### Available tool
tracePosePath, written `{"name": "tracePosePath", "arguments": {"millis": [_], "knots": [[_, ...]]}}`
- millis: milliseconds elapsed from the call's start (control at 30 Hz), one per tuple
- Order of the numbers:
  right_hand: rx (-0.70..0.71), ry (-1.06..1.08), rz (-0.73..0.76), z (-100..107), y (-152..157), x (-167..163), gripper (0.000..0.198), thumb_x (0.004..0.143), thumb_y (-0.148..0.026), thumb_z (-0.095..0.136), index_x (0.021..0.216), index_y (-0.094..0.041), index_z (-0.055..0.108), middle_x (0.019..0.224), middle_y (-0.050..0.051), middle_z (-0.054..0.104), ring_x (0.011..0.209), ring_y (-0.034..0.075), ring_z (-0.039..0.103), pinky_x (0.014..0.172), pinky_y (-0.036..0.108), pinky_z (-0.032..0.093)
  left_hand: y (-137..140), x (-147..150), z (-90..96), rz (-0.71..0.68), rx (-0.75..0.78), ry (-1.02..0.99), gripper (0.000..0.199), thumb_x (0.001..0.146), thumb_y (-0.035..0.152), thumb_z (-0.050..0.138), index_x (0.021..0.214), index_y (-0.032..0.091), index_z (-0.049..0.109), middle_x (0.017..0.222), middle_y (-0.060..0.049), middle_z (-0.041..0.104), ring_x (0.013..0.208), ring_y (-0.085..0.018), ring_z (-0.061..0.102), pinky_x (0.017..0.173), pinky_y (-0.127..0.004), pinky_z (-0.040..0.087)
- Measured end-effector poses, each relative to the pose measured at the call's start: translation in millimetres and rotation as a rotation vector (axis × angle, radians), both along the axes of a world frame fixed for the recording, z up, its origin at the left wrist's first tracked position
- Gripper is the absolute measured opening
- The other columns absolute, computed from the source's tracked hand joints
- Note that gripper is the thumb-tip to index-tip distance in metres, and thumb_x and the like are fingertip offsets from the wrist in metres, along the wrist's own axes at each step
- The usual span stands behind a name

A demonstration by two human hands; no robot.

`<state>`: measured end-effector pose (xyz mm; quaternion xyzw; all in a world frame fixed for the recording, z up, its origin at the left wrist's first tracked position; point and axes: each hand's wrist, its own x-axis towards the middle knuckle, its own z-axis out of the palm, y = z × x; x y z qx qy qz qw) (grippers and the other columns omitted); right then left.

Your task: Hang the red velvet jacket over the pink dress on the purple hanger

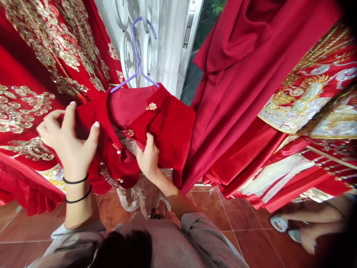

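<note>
A red velvet jacket (175,130) with small jewelled flower fastenings hangs in front of me on a purple hanger (137,63). Its front is parted at the neck, and the paler red lining shows inside. My right hand (149,156) pinches the front edge of the jacket just below a flower fastening. Beside the jacket's sleeve on the left, my left hand (69,139) is raised with its fingers spread and nothing in it. Whether its thumb touches the velvet I cannot tell. Clear, crinkled plastic (142,190) shows under the jacket.
Red gowns with gold sequins (69,44) hang close on the left. To the right are a plain dark red drape (223,96) and embroidered red garments (304,89). Behind stands a white scrollwork door (164,44). Another person's legs (318,223) show on the tiled floor (214,216).
</note>
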<state>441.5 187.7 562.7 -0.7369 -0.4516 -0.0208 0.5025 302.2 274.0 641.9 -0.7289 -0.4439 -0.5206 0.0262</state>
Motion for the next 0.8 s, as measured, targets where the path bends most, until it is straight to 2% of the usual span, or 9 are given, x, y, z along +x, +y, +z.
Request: {"name": "tracePosePath", "arguments": {"millis": [133,267,367,433,467,567,667,733,800], "knots": [[0.134,0.035,-0.046,-17,-27,25,0.055,0.089,-0.029,0.05,0.143,-0.021,0.044,0.14,0.01,0.058,0.131,0.025,0.057,0.109,0.041,0.05,5,1,-4.3,-0.042,0.041,0.0,0.073,0.081,0.055,0.062,0.145,0.022,0.052,0.136,-0.014,0.052,0.127,-0.038,0.043,0.11,-0.055,0.032],[0.201,0.094,-0.139,-19,-66,42,0.049,0.094,-0.038,0.045,0.141,-0.026,0.048,0.138,0.007,0.06,0.128,0.023,0.059,0.108,0.043,0.051,9,1,-7.5,-0.062,0.04,0.023,0.074,0.084,0.054,0.06,0.149,0.019,0.046,0.143,-0.017,0.048,0.133,-0.037,0.042,0.113,-0.056,0.03],[0.242,0.043,-0.3,-9,-90,60,0.043,0.096,-0.037,0.038,0.132,-0.024,0.058,0.13,0.01,0.065,0.124,0.025,0.062,0.107,0.044,0.051,2,5,-18.6,-0.063,0.006,0.067,0.088,0.085,0.055,0.061,0.158,0.02,0.027,0.163,-0.018,0.019,0.149,-0.042,0.018,0.118,-0.064,0.013],[0.236,-0.019,-0.386,-8,-98,69,0.041,0.095,-0.036,0.038,0.124,-0.024,0.064,0.12,0.012,0.069,0.118,0.027,0.064,0.104,0.044,0.052,-7,13,-37.4,-0.028,0.01,0.067,0.1,0.083,0.057,0.064,0.16,0.022,0.012,0.167,-0.017,-0.001,0.153,-0.041,0.0,0.119,-0.066,0.006],[0.243,-0.041,-0.404,-10,-98,72,0.038,0.094,-0.037,0.041,0.121,-0.024,0.065,0.116,0.012,0.07,0.113,0.027,0.066,0.1,0.044,0.054,-12,19,-50.5,-0.005,0.033,0.041,0.105,0.082,0.058,0.066,0.16,0.021,0.007,0.166,-0.019,-0.002,0.153,-0.04,-0.001,0.12,-0.065,0.008],[0.314,-0.04,-0.349,-32,-89,67,0.039,0.089,-0.039,0.057,0.122,-0.02,0.064,0.107,0.011,0.071,0.094,0.023,0.069,0.087,0.039,0.058,-22,41,-96.9,0.035,0.104,-0.073,0.113,0.071,0.065,0.071,0.154,0.01,0.017,0.155,-0.029,0.021,0.147,-0.043,0.021,0.116,-0.062,0.022],[0.3,0.006,-0.202,-61,-78,56,0.041,0.086,-0.037,0.066,0.122,-0.017,0.063,0.091,0.006,0.069,0.082,0.016,0.065,0.08,0.031,0.056,-20,54,-131.0,0.01,0.012,-0.071,0.096,0.07,0.062,0.073,0.139,0.004,0.039,0.137,-0.03,0.043,0.13,-0.043,0.041,0.108,-0.058,0.032],[0.249,0.045,-0.131,-74,-75,54,0.024,0.091,-0.034,0.058,0.106,-0.017,0.068,0.083,0.004,0.067,0.078,0.014,0.063,0.076,0.027,0.054,-14,51,-137.4,-0.023,-0.049,-0.054,0.07,0.08,0.052,0.067,0.131,0.007,0.048,0.125,-0.024,0.054,0.118,-0.037,0.051,0.101,-0.051,0.038],[0.238,0.107,-0.126,-79,-76,55,0.021,0.093,-0.032,0.052,0.089,-0.017,0.066,0.081,0.003,0.063,0.073,0.012,0.061,0.068,0.023,0.051,-7,40,-133.1,-0.085,-0.048,-0.051,0.04,0.088,0.038,0.058,0.118,0.011,0.057,0.109,-0.017,0.062,0.102,-0.03,0.056,0.092,-0.043,0.042]]}}
